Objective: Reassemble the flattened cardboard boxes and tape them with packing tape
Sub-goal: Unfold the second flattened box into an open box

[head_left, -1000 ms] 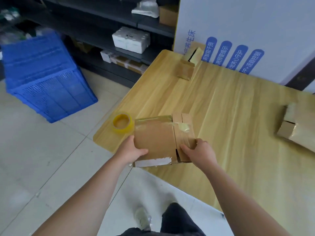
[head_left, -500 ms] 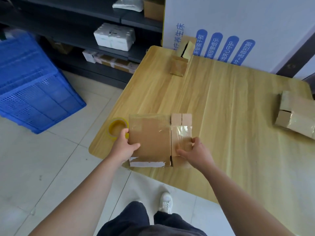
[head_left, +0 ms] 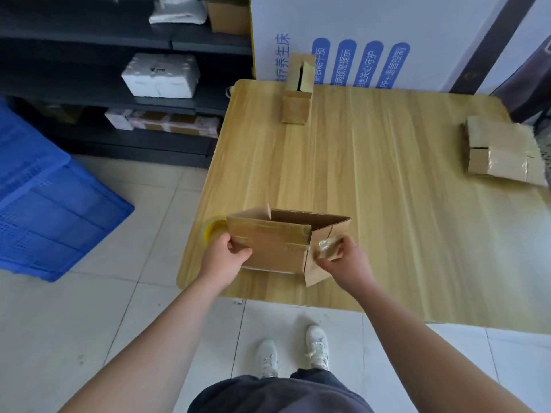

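A brown cardboard box (head_left: 272, 244) stands opened into a hollow sleeve near the front left corner of the wooden table (head_left: 387, 189), its top open. My left hand (head_left: 228, 254) grips the box's left end. My right hand (head_left: 343, 257) pinches the taped flap at the box's right end. A yellow roll of packing tape (head_left: 213, 228) lies just left of the box, partly hidden behind my left hand.
A small cardboard box (head_left: 296, 95) with raised flaps sits at the table's far edge. Flattened cardboard boxes (head_left: 501, 153) are stacked at the right. A blue plastic crate (head_left: 44, 204) stands on the floor at left, before dark shelves. A white printed board (head_left: 372, 40) backs the table.
The box lay flat under both hands; now it is pulled up into an open sleeve. My right hand has moved to the end flap.
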### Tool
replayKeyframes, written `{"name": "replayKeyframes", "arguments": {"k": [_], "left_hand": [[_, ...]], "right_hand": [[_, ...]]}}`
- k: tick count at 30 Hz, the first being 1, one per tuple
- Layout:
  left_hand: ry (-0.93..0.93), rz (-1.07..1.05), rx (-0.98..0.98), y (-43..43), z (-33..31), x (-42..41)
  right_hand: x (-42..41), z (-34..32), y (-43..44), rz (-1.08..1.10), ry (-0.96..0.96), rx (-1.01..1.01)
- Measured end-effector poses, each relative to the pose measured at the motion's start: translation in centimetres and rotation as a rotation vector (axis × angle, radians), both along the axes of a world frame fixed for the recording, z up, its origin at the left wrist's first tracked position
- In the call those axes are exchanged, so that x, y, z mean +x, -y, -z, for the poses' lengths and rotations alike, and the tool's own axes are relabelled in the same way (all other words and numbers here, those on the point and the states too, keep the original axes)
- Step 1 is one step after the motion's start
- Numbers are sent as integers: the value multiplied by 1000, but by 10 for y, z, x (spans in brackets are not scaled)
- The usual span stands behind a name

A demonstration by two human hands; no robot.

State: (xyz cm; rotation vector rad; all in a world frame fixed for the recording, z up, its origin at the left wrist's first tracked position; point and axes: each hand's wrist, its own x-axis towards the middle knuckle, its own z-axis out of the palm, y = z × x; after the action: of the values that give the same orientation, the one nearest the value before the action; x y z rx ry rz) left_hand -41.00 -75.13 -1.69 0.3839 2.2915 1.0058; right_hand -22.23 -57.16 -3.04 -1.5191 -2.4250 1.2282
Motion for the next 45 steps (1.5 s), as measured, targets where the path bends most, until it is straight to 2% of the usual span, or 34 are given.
{"name": "replayKeyframes", "arguments": {"k": [6, 12, 17, 20, 23, 26, 32, 37, 43, 45], "left_hand": [[82, 3, 185, 10, -7, -5], [86, 75, 153, 21, -7, -6], [90, 124, 120, 22, -15, -2], [117, 111, 103, 23, -18, -1], [196, 125, 140, 25, -21, -4], [295, 114, 189, 26, -21, -1], [92, 211, -25, 16, -34, 1], [120, 268, -129, 2, -44, 7], [229, 106, -63, -5, -39, 18], [200, 47, -35, -4, -35, 20]], "right_hand": [[-1, -2, 13, 114, -168, -101], [5, -6, 15, 165, -292, -279], [3, -16, 14, 184, -409, -539], [2, -25, 14, 215, -427, -620], [1, -28, 15, 245, -431, -614], [-3, -28, 15, 204, -355, -571], [-11, -40, 14, 140, -224, -454], [-11, -50, 17, 26, -109, -387], [-11, -52, 25, -60, -60, -325], [-10, -50, 27, -47, -76, -304]]}}
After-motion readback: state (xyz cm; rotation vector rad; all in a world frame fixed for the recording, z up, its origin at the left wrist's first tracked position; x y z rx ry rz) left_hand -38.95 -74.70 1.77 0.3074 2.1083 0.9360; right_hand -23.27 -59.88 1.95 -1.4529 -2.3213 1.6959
